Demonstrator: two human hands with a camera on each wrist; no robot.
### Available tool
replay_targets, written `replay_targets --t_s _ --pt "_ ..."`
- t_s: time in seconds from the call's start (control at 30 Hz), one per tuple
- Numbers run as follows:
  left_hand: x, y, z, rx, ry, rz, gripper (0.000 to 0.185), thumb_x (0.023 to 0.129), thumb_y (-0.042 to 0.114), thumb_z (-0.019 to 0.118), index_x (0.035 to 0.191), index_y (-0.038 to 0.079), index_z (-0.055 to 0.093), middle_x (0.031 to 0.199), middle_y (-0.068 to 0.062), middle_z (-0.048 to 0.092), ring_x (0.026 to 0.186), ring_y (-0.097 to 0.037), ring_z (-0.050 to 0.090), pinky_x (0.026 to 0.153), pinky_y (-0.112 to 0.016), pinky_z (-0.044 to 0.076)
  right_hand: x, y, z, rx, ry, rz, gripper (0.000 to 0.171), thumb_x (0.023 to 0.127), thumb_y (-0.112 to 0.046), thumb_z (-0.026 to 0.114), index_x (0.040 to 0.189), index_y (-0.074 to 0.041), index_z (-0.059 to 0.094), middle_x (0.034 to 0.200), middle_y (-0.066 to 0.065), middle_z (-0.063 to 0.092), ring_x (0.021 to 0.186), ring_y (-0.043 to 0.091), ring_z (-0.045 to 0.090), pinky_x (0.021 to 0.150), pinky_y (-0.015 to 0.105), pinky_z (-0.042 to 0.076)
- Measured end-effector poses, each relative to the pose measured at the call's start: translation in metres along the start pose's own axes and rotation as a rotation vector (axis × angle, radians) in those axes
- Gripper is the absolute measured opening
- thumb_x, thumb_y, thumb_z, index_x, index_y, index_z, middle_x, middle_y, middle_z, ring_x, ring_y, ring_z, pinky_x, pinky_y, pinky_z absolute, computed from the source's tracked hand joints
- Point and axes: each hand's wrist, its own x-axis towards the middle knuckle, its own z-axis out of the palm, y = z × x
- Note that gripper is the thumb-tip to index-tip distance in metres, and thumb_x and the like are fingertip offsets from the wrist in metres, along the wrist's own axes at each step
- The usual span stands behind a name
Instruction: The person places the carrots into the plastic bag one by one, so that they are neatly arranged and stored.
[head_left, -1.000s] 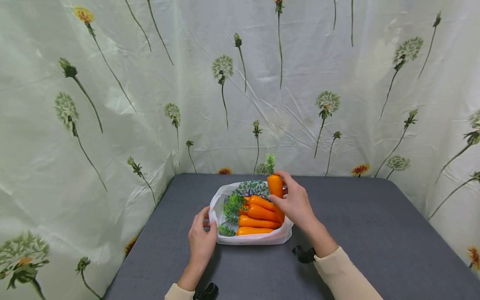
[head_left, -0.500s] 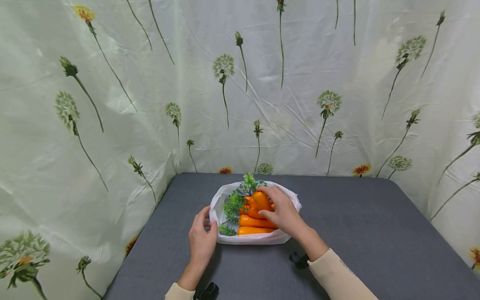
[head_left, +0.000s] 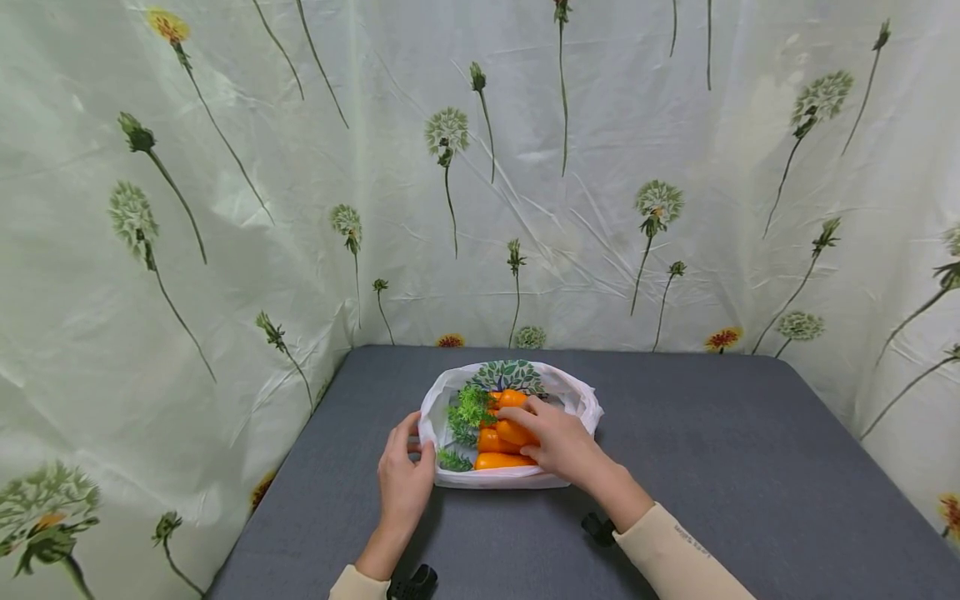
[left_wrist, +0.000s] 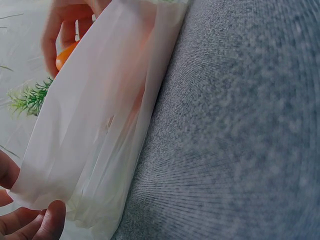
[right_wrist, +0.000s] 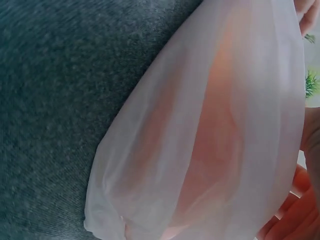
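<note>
A white plastic bag (head_left: 581, 398) with a leafy tree print sits with its mouth open on the table, several orange carrots with green tops lying in it. My left hand (head_left: 405, 477) pinches the bag's left rim between thumb and fingers. Inside the bag, my right hand (head_left: 561, 442) grips a carrot (head_left: 516, 432) low over the others, its green top (head_left: 471, 408) pointing left. A lower carrot (head_left: 501, 460) shows near the front rim. In the left wrist view, an orange carrot end (left_wrist: 66, 55) stands above the bag's edge under the right hand's fingers. The right wrist view shows mostly bag wall.
A dark grey cloth-covered table (head_left: 690, 433) lies under the bag. Behind and to both sides hangs a pale curtain (head_left: 480, 183) printed with dandelions. Black wrist devices (head_left: 597, 529) sit below both wrists.
My right hand has lowered the carrot from upright above the bag's right side, moving left and down, and laid it among the others. The left hand has stayed on the rim.
</note>
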Motion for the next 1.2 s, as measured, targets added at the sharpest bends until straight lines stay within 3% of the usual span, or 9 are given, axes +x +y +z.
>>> replay_targets --t_s 0.27,0.47,0.67,0.97,1.2 --pt "0.0008 0.0001 0.0014 -0.009 -0.007 -0.006 0.046 0.087 0.001 0.073 0.131 0.008 0.063 0.107 -0.007 0.065 0.08 -0.016 0.063 0.068 -0.04 0.055 -0.0003 -0.0029 0.0045 -0.065 0.064 -0.112 0.067 0.074 -0.001 0.082 0.133 -0.029 0.064 0.102 -0.001 0.054 0.08 0.014 0.053 0.066 0.031 0.048" --pt "0.0011 -0.0001 0.0017 -0.006 -0.008 0.002 0.046 0.087 0.001 0.073 0.131 0.008 0.063 0.106 -0.007 0.065 0.08 -0.015 0.064 0.067 -0.038 0.055 -0.0011 -0.0048 0.0048 -0.099 0.052 -0.11 0.07 0.074 0.0 0.082 0.135 -0.028 0.062 0.106 0.0 0.055 0.082 0.013 0.054 0.061 0.028 0.047" --pt "0.0017 0.0004 0.0012 -0.009 -0.011 0.008 0.046 0.087 0.002 0.073 0.132 0.007 0.063 0.107 -0.007 0.064 0.08 -0.015 0.064 0.066 -0.036 0.054 -0.0016 -0.006 0.0055 -0.08 0.044 -0.103 0.065 0.074 0.0 0.081 0.131 -0.026 0.064 0.098 -0.002 0.052 0.074 0.01 0.048 0.053 0.023 0.04" --pt "-0.0009 -0.0019 0.0002 -0.005 -0.01 0.002 0.046 0.087 0.001 0.073 0.131 0.007 0.064 0.106 -0.006 0.065 0.078 -0.014 0.063 0.066 -0.036 0.055 -0.0042 -0.0086 0.007 -0.059 0.026 -0.072 0.052 0.078 -0.017 0.086 0.126 -0.026 0.067 0.097 -0.004 0.054 0.074 0.01 0.049 0.061 0.026 0.046" --pt "-0.0001 -0.001 0.0011 0.003 -0.005 0.01 0.046 0.087 0.001 0.073 0.132 0.007 0.063 0.105 -0.007 0.064 0.079 -0.014 0.063 0.067 -0.036 0.055 -0.0043 -0.008 0.0045 -0.058 0.021 -0.064 0.049 0.079 -0.016 0.085 0.124 -0.025 0.068 0.099 -0.004 0.055 0.075 0.01 0.051 0.064 0.027 0.048"
